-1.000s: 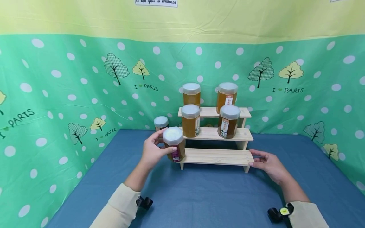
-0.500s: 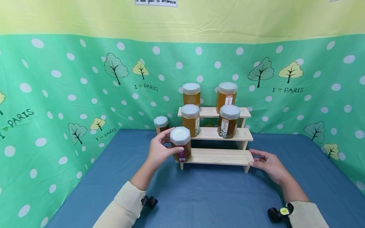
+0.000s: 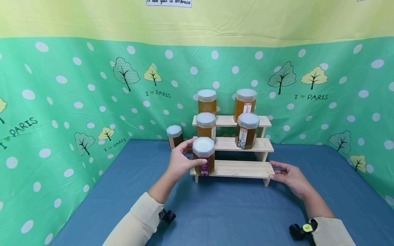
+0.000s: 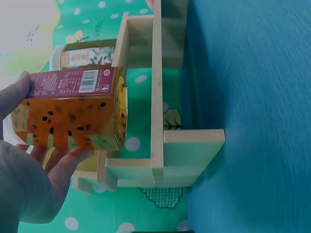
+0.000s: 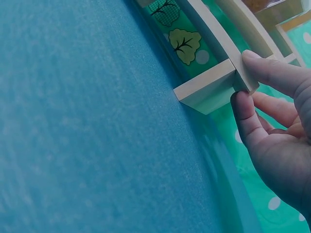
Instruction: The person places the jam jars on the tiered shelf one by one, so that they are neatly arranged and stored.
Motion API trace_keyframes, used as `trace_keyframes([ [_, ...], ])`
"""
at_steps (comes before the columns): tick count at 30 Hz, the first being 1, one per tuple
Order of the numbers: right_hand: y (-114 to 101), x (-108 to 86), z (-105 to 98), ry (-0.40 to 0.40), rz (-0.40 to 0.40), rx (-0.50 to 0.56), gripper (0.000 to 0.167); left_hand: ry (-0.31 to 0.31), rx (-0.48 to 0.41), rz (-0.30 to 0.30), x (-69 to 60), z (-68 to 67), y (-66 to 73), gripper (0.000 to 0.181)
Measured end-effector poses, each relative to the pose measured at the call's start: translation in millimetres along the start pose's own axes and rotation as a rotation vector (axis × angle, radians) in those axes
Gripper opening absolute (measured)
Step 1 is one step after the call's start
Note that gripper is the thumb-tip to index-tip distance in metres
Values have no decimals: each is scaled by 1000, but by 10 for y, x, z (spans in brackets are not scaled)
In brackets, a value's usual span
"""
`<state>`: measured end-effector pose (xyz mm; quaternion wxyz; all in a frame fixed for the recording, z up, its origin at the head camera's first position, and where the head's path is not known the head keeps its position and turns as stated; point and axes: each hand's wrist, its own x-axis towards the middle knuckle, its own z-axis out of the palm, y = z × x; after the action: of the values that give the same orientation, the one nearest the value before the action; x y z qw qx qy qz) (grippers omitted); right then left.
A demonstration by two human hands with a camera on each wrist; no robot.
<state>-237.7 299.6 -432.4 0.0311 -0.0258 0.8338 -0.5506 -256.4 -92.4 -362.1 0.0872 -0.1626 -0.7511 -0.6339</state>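
Observation:
My left hand (image 3: 180,163) grips a faceted jar (image 3: 204,153) with a whitish lid and a purple label. Orange contents with dark seeds show through the jar (image 4: 73,116) in the left wrist view, where a gap separates its base from the lowest board. That board belongs to a three-step wooden display stand (image 3: 243,167). At the board's right end, my right hand (image 3: 290,179) pinches the corner; in the right wrist view the thumb and a finger of the right hand (image 5: 279,126) lie on either side of the board (image 5: 245,77).
On the middle step stand an amber jar (image 3: 205,129), partly hidden, and a darker jar (image 3: 246,131). The top step bears a left jar (image 3: 207,102) and a right jar (image 3: 244,106). Another dark jar (image 3: 175,138) is on the blue tablecloth (image 3: 221,212), left of the stand.
My left hand has carried the purple-labelled jar rightward, from beside the stand's left end to over the left part of the lowest step. My right hand has stayed at the board's corner.

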Motion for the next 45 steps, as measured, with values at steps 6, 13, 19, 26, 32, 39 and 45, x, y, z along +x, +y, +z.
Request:
trace_keyframes([
  [6, 10, -5, 9, -2, 1, -8, 74, -15, 12, -6, 1, 103, 11, 71],
  [13, 2, 1, 2, -3, -2, -13, 74, -38, 19, -10, 20, 232, 8, 70],
  [19, 7, 2, -6, 2, -6, -13, 75, -82, 6, -18, 59, 349, 17, 72],
  [26, 2, -2, -13, 1, 1, -12, 76, -115, 22, -15, 91, 484, 15, 72],
  [32, -11, 2, -7, -1, -3, -18, 75, -130, 1, 27, 93, 589, 23, 69],
  [39, -23, 0, -11, 2, -2, -24, 75, -142, 7, 50, 106, 725, 32, 65],
  [45, -14, -6, 3, -5, -4, -16, 74, -144, -4, 31, 120, 837, 30, 65],
])
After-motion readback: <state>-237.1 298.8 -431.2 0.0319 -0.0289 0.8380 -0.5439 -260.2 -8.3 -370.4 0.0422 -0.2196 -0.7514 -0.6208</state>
